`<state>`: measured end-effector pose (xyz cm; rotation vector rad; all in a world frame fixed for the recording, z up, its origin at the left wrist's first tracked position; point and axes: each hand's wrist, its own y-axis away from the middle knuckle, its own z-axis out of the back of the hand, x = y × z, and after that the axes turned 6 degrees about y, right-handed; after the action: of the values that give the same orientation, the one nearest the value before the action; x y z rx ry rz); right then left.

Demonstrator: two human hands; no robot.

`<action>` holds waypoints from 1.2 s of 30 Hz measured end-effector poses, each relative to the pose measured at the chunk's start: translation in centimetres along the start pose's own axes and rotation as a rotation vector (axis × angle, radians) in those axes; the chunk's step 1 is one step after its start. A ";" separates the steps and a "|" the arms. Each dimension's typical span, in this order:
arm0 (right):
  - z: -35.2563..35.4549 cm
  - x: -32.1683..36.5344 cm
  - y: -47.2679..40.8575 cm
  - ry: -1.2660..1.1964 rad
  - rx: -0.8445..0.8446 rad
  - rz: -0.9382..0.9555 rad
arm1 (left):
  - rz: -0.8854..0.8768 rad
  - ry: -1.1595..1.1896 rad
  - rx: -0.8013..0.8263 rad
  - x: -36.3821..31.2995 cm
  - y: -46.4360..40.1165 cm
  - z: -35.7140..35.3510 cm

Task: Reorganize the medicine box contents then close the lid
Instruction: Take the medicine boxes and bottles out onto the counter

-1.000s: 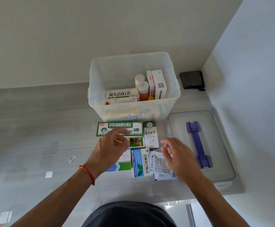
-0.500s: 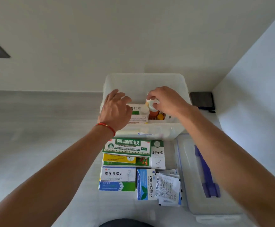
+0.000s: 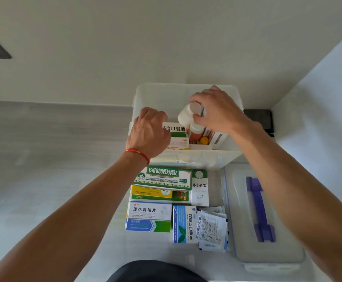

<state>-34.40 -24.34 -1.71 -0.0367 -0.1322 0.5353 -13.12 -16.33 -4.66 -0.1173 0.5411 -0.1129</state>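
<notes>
A clear plastic medicine box (image 3: 157,92) stands open on the table against the wall. My right hand (image 3: 219,110) grips a white pill bottle (image 3: 186,115), tilted, above the box's inside. My left hand (image 3: 149,133) reaches into the box's left side, fingers curled at a white and green carton (image 3: 175,130); whether it grips it I cannot tell. An orange bottle (image 3: 196,134), a yellow cap (image 3: 204,140) and upright cartons (image 3: 219,138) remain inside. The clear lid (image 3: 267,251) with a purple handle (image 3: 257,204) lies to the right.
In front of the box lie several cartons: a green one (image 3: 164,177), a yellow one (image 3: 151,193), a white one (image 3: 200,188), a blue and white one (image 3: 149,216), a blue one (image 3: 183,223), plus paper sachets (image 3: 212,228). A dark object (image 3: 259,118) sits in the corner.
Both hands rose from the cartons on the table into the box. My right hand took hold of the white bottle and has now lifted and tilted it.
</notes>
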 end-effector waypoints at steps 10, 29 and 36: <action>6.4 1.4 17.9 -0.534 0.051 -0.189 | -0.362 -0.215 -0.037 -0.2 1.8 -0.7; -11.4 0.6 20.2 -0.308 -0.043 -0.600 | -0.203 -0.321 0.100 -0.9 1.8 -0.4; -11.4 2.2 19.0 -0.326 0.038 -0.526 | -0.189 -0.321 0.115 -0.9 1.8 -0.4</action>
<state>-40.60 -6.91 -14.05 0.1207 -0.4359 0.0132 -14.00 -14.46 -4.83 -0.0722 0.2017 -0.3029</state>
